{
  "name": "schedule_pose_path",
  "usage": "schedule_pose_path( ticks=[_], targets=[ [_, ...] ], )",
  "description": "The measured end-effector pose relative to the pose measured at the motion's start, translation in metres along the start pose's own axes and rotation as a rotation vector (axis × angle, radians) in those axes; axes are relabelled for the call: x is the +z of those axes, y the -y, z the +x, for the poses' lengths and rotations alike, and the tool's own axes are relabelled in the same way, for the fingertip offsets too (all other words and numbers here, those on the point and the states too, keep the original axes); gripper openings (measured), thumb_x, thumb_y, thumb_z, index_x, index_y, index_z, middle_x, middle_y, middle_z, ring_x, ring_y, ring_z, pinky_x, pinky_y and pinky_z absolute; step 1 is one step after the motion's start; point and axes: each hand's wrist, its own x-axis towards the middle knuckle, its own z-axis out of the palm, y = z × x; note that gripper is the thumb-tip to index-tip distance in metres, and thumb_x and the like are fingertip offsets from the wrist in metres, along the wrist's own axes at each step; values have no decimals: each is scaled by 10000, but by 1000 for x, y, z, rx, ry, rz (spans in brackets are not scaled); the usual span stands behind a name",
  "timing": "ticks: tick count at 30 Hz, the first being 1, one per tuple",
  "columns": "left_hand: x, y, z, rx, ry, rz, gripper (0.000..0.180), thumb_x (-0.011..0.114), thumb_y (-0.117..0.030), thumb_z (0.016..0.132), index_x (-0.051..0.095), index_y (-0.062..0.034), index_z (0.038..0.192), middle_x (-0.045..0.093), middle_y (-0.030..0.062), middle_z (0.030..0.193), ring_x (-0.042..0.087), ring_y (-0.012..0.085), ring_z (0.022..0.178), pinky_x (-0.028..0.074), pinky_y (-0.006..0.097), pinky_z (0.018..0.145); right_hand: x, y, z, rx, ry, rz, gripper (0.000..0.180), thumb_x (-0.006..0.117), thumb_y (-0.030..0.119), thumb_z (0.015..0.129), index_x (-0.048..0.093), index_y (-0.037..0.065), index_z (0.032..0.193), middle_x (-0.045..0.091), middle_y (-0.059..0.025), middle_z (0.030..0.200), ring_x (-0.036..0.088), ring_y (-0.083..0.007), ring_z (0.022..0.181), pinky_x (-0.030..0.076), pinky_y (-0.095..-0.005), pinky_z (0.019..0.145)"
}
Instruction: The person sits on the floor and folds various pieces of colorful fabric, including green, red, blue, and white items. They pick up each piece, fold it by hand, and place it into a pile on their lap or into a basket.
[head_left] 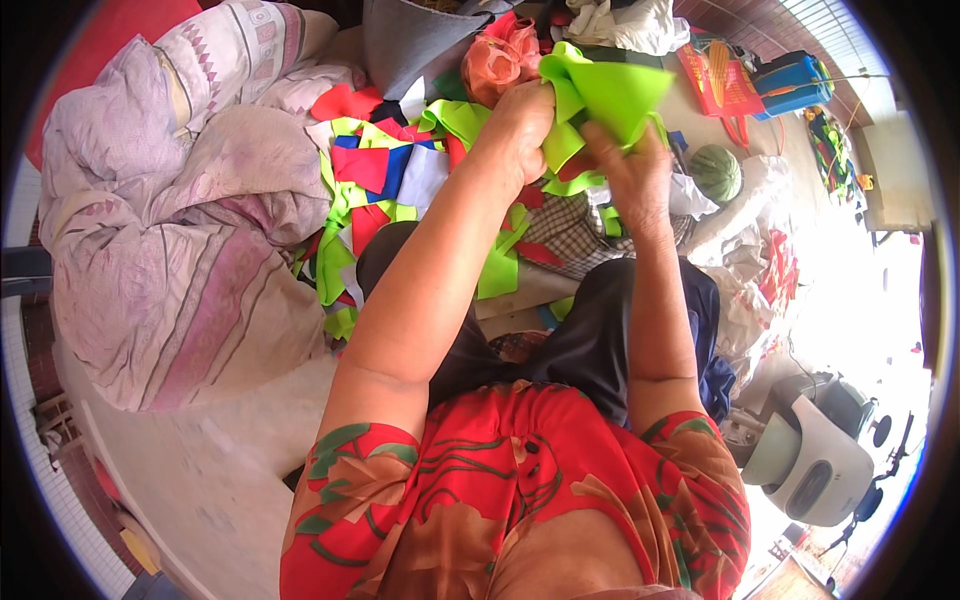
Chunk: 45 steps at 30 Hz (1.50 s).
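A bright green piece of cloth is held up in front of me by both hands. My left hand grips its bunched left side. My right hand holds the lower right part, fingers curled into the fabric. Below the hands lies a heap of cloth scraps in green, red, blue and white, spread over my lap and the surface ahead.
A big pale quilt bundle fills the left. An orange cloth bag and a grey fabric piece lie behind the scraps. A watermelon, a blue box and a scooter are on the right.
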Motion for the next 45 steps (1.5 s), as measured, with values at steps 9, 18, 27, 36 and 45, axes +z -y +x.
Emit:
schedule_pose_path(
  ticks=[9,18,27,36,45],
  targets=[
    [-8,5,3,-36,128,-226,168,580,-213,847,600,-57,909,611,30,803,608,151,725,496,306,628,14,-10,-7,-120,69,-263,491,778,167,622,559,-23,1017,639,-128,807,610,-217,725,482,-330,685],
    [9,-11,-21,-11,157,221,430,633,-310,831,514,-54,1155,570,71,1074,570,212,994,527,420,759,-5,-26,4,232,-110,865,218,543,99,892,559,-7,1082,634,-82,991,620,-145,842,504,-252,721],
    [5,11,-11,203,31,957,394,701,-57,658,619,33,1033,645,131,801,627,158,656,486,275,503,-48,-49,13,248,-402,1007,248,547,89,870,555,-42,1081,620,-137,1021,624,-238,889,523,-352,779],
    [5,-18,-17,238,-9,406,306,598,-80,801,558,19,1088,607,115,957,644,216,776,556,321,465,-147,-143,22,159,-408,4,401,615,215,840,518,-5,1160,613,-159,1042,605,-222,927,485,-332,786],
    [-3,-16,-11,182,88,223,276,572,-95,844,549,21,1092,593,134,1029,631,250,888,594,352,540,-65,-85,-19,406,165,530,583,513,468,887,497,8,1245,572,-160,1184,572,-227,1048,428,-340,910]
  ],
)
